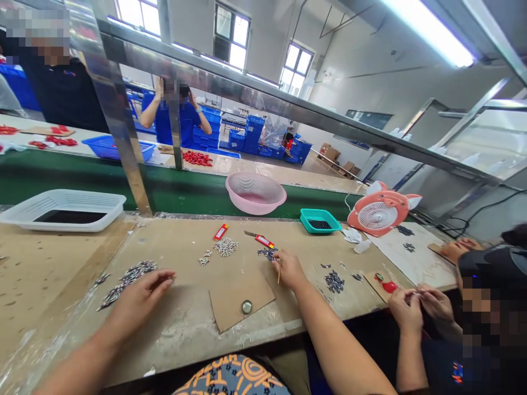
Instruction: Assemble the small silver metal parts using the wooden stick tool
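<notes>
My left hand [145, 291] hovers over the left part of the table, thumb and fingers drawn together. Whatever is at its fingertips is too small to make out. Beside it lies a pile of small dark-and-white pieces [138, 270]. My right hand [291, 269] pinches a thin wooden stick [279, 273] that points down. Its fingertips are at a small heap of dark pieces [267, 253]. Between my hands are a heap of pale pieces [226, 247] and a cardboard sheet [230, 299] with a bottle cap [247, 306] on it.
A knife [259, 238] and a red packet [221, 232] lie behind. Farther back stand a pink basket [256, 204], green basket [319, 221], white tray [69, 222] and pig-shaped fan [381, 211]. At right, a co-worker's hands [420, 307] work near dark pieces [335, 281].
</notes>
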The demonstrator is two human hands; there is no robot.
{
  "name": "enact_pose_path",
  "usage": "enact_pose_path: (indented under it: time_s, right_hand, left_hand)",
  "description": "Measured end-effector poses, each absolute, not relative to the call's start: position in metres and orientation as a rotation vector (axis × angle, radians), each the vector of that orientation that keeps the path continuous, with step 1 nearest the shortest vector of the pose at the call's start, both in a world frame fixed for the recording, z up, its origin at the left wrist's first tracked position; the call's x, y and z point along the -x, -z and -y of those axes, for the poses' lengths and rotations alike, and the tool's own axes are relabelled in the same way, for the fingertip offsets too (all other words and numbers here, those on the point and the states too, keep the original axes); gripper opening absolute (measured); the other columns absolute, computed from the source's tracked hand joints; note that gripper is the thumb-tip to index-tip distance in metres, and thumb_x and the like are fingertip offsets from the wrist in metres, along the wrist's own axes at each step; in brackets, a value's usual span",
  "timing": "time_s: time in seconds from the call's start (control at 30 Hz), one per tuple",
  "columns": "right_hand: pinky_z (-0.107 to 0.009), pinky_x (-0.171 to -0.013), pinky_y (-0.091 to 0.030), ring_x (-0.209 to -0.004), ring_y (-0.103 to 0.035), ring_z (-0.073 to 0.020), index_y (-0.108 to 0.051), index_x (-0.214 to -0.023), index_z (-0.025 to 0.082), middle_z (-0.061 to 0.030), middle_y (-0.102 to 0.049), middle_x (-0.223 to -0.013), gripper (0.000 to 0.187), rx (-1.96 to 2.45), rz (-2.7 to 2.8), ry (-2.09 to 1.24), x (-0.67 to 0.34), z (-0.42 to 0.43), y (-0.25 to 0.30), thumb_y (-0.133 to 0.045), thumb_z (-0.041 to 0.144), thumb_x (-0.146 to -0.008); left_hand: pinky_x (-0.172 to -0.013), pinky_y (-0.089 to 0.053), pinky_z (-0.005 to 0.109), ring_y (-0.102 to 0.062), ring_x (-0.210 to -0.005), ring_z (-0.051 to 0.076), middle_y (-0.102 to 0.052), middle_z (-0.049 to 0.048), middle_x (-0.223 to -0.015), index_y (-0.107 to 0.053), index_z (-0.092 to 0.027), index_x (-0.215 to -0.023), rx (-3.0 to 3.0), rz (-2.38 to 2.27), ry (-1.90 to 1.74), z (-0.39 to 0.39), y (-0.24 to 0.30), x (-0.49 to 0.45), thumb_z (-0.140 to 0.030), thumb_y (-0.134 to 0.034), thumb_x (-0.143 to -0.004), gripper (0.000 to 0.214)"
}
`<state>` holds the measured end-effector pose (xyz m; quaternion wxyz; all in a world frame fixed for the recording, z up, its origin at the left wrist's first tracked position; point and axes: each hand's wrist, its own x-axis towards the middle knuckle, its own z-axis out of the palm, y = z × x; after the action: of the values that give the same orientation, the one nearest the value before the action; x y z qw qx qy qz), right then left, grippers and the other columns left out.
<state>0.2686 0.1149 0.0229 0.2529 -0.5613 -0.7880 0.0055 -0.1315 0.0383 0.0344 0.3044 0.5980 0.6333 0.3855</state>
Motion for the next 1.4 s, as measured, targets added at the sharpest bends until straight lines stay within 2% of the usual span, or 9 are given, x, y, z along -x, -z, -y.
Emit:
enact_pose_path:
  time_s: [0.2, 0.3, 0.57, 0.7, 0.83, 0.97, 1.07, 1.17, 1.4]
  right_hand:
    - [-0.033, -0.089, -0.038, -0.099, -0.052, -0.0214, -0.067, -0.09, 0.024, -0.0051, -0.064, -0.099, 0.013, 1.594, 2.329, -0.009, -0.24, -0.145, -0.02, -0.062, 0.021, -0.078]
    - [-0.036, -0.09, -0.037, -0.102, -0.05, -0.0231, -0.067, -0.089, 0.024, -0.0061, -0.063, -0.102, 0.011, 1.618, 2.374, -0.001, -0.23, -0.154, -0.019, -0.063, 0.026, -0.078]
    - [-0.038, -0.09, -0.036, -0.1, -0.052, -0.0247, -0.067, -0.081, 0.019, -0.0102, -0.065, -0.095, 0.011, 1.587, 2.325, -0.076, -0.224, -0.16, -0.028, -0.056, 0.02, -0.082]
    - [-0.031, -0.078, -0.043, -0.084, -0.058, -0.0197, -0.065, -0.083, 0.016, -0.0087, -0.065, -0.086, 0.02, 1.502, 2.252, -0.223, -0.222, -0.15, -0.044, -0.046, 0.019, -0.087]
    - [-0.024, -0.065, -0.045, -0.072, -0.06, -0.015, -0.064, -0.082, 0.016, -0.0032, -0.065, -0.076, 0.024, 1.324, 2.267, -0.449, -0.211, -0.117, -0.063, -0.044, 0.026, -0.09]
    - [-0.025, -0.073, -0.046, -0.08, -0.061, -0.0148, -0.065, -0.085, 0.019, -0.0018, -0.066, -0.083, 0.021, 1.097, 2.267, -0.71, -0.196, -0.077, -0.08, -0.048, 0.029, -0.09]
    - [-0.026, -0.075, -0.046, -0.08, -0.06, -0.0148, -0.065, -0.084, 0.018, -0.0016, -0.065, -0.082, 0.019, 0.985, 2.222, -0.868, -0.188, -0.058, -0.084, -0.049, 0.029, -0.09]
    - [-0.026, -0.073, -0.046, -0.078, -0.058, -0.0148, -0.065, -0.081, 0.018, -0.0014, -0.064, -0.079, 0.016, 1.013, 2.192, -0.824, -0.182, -0.048, -0.079, -0.053, 0.028, -0.087]
    - [-0.027, -0.075, -0.046, -0.08, -0.059, -0.015, -0.065, -0.09, 0.02, -0.0023, -0.065, -0.083, 0.012, 1.021, 2.058, -0.74, -0.174, -0.033, -0.053, -0.054, 0.021, -0.086]
  left_hand:
    - [-0.07, -0.046, 0.026, -0.065, -0.082, 0.02, -0.073, -0.0032, -0.094, -0.065, -0.026, -0.096, -1.693, -1.98, -0.809, -0.047, -0.039, 0.183, -0.043, -0.052, -0.078, 0.027]
    - [-0.067, -0.047, 0.025, -0.066, -0.082, 0.021, -0.074, -0.003, -0.093, -0.066, -0.026, -0.094, -1.772, -2.027, -0.756, -0.05, -0.037, 0.191, -0.044, -0.051, -0.078, 0.028]
    - [-0.085, -0.045, 0.033, -0.061, -0.097, 0.025, -0.071, 0.0056, -0.098, -0.067, -0.02, -0.093, -1.993, -1.953, -0.946, -0.056, -0.033, 0.194, -0.04, -0.05, -0.08, 0.029]
    - [-0.085, -0.044, 0.034, -0.062, -0.093, 0.026, -0.071, 0.0067, -0.095, -0.068, -0.021, -0.087, -1.876, -1.773, -1.104, -0.047, -0.046, 0.153, -0.044, -0.053, -0.078, 0.028]
    - [-0.083, -0.045, 0.033, -0.061, -0.091, 0.023, -0.07, 0.0042, -0.092, -0.068, -0.022, -0.089, -1.569, -1.297, -1.091, -0.035, -0.057, 0.079, -0.043, -0.057, -0.077, 0.025]
    - [-0.077, -0.043, 0.028, -0.059, -0.086, 0.019, -0.068, 0.0051, -0.091, -0.066, -0.02, -0.088, -1.143, -0.927, -1.078, -0.026, -0.055, 0.013, -0.034, -0.065, -0.075, 0.019]
    - [-0.066, -0.04, 0.022, -0.056, -0.069, 0.012, -0.063, -0.0001, -0.074, -0.063, -0.018, -0.08, -0.894, -0.764, -1.052, -0.021, -0.051, -0.011, -0.03, -0.068, -0.074, 0.014]
    - [-0.058, -0.037, 0.02, -0.052, -0.06, 0.009, -0.059, -0.0028, -0.066, -0.059, -0.017, -0.076, -0.754, -0.699, -1.056, -0.016, -0.046, -0.019, -0.027, -0.072, -0.072, 0.017]
    - [-0.053, -0.037, 0.019, -0.053, -0.058, 0.008, -0.06, -0.0027, -0.068, -0.059, -0.019, -0.087, -0.591, -0.691, -1.076, -0.003, -0.037, -0.022, -0.023, -0.075, -0.069, 0.025]
